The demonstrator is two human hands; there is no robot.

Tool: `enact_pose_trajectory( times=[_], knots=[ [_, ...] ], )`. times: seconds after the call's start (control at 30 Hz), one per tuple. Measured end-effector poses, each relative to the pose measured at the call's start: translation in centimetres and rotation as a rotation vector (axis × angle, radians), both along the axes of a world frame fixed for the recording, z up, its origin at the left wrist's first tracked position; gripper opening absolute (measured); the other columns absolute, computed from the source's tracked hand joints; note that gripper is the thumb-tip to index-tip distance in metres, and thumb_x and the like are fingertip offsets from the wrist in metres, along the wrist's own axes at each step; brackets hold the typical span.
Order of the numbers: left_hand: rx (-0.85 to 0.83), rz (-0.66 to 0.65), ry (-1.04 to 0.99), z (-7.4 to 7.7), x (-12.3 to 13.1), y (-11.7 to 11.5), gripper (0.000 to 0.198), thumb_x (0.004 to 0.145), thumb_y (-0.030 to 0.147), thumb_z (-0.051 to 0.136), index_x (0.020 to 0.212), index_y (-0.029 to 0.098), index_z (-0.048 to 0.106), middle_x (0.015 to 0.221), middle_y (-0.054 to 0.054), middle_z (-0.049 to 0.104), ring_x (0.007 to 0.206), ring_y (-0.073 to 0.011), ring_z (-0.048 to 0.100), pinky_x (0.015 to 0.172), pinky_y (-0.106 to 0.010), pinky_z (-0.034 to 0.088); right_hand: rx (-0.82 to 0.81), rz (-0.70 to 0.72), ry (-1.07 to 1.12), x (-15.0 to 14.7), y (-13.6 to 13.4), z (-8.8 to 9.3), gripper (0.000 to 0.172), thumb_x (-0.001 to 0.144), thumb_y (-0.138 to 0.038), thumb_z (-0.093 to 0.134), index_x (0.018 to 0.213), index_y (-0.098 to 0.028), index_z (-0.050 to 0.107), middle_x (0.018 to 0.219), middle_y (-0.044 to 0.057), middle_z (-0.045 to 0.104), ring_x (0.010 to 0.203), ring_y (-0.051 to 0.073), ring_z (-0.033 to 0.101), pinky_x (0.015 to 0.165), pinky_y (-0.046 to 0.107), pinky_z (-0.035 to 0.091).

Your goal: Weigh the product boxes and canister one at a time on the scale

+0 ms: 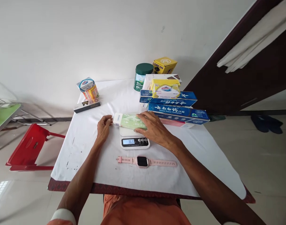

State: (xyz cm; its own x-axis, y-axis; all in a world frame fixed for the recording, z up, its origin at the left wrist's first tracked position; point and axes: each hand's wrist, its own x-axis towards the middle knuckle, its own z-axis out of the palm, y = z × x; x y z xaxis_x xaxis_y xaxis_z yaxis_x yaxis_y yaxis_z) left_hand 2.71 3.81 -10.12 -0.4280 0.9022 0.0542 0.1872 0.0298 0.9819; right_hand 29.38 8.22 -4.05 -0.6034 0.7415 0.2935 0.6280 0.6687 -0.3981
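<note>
A green-and-white carton (127, 120) lies across the top of a white digital kitchen scale (123, 132), whose lit display reads 363. My right hand (155, 127) is closed over the carton's right end, thumb on the near side and fingers across the top. Just off the carton's left end is my left hand (103, 127), its fingers curled together with nothing visible in them. In front of the scale, a pink smartwatch (142, 161) is stretched out flat, its screen dark.
Blue toothpaste boxes (178, 112), a yellow-and-white soap box (165, 88), a green-lidded tub (143, 76) and a yellow box (165, 65) crowd the back right. At the back left, small boxes sit by a black-and-white carton (87, 105). A red chair (31, 147) stands left of the table.
</note>
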Motion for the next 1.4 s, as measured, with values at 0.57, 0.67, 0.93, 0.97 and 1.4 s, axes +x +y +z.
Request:
enact_pose_trajectory(
  times=[0.57, 0.67, 0.93, 0.97, 1.4],
  knots=[
    [-0.017, -0.023, 0.093, 0.9, 0.4, -0.2, 0.028, 0.091, 0.035, 0.060, 0.109, 0.018, 0.074, 0.107, -0.008, 0.080, 0.084, -0.0198, 0.068, 0.084, -0.036, 0.059, 0.027, 0.011, 0.140, -0.3, 1.0, 1.7, 0.042, 0.095, -0.035, 0.077, 0.135, -0.022, 0.068, 0.137, 0.014, 0.069, 0.132, 0.035, 0.061, 0.112, 0.054, 0.054],
    [-0.021, -0.029, 0.102, 0.9, 0.4, -0.2, 0.030, 0.092, 0.037, 0.061, 0.110, 0.018, 0.074, 0.108, -0.009, 0.079, 0.083, -0.0199, 0.068, 0.083, -0.036, 0.058, -0.014, 0.001, -0.053, -2.1, 0.6, 1.1, 0.052, 0.091, -0.036, 0.083, 0.136, -0.018, 0.066, 0.140, 0.017, 0.068, 0.133, 0.037, 0.059, 0.109, 0.054, 0.052],
    [-0.015, -0.051, 0.098, 0.4, 0.0, 0.1, 0.035, 0.091, 0.044, 0.064, 0.112, 0.018, 0.073, 0.108, -0.011, 0.079, 0.095, -0.0246, 0.073, 0.088, -0.040, 0.059, -0.016, -0.056, -0.150, -2.9, -0.2, 1.2, 0.045, 0.094, -0.026, 0.074, 0.136, -0.016, 0.062, 0.134, 0.018, 0.072, 0.127, 0.037, 0.062, 0.101, 0.052, 0.049],
    [-0.015, -0.054, 0.093, 0.4, 0.0, 0.1, 0.036, 0.090, 0.045, 0.065, 0.113, 0.018, 0.072, 0.108, -0.011, 0.078, 0.097, -0.0250, 0.073, 0.089, -0.040, 0.060, -0.006, -0.071, -0.128, -2.1, -0.3, 1.4, 0.046, 0.093, -0.025, 0.073, 0.138, -0.016, 0.062, 0.136, 0.018, 0.072, 0.128, 0.037, 0.062, 0.103, 0.053, 0.049],
    [-0.013, -0.059, 0.101, 0.7, 0.4, -0.1, 0.024, 0.095, 0.035, 0.064, 0.112, 0.020, 0.072, 0.103, -0.007, 0.077, 0.093, -0.0213, 0.073, 0.086, -0.036, 0.059, 0.149, -0.411, 0.136, 15.4, -4.0, -2.5, 0.049, 0.092, -0.055, 0.069, 0.140, -0.048, 0.066, 0.120, 0.014, 0.072, 0.117, 0.053, 0.063, 0.094, 0.077, 0.050]
  ],
)
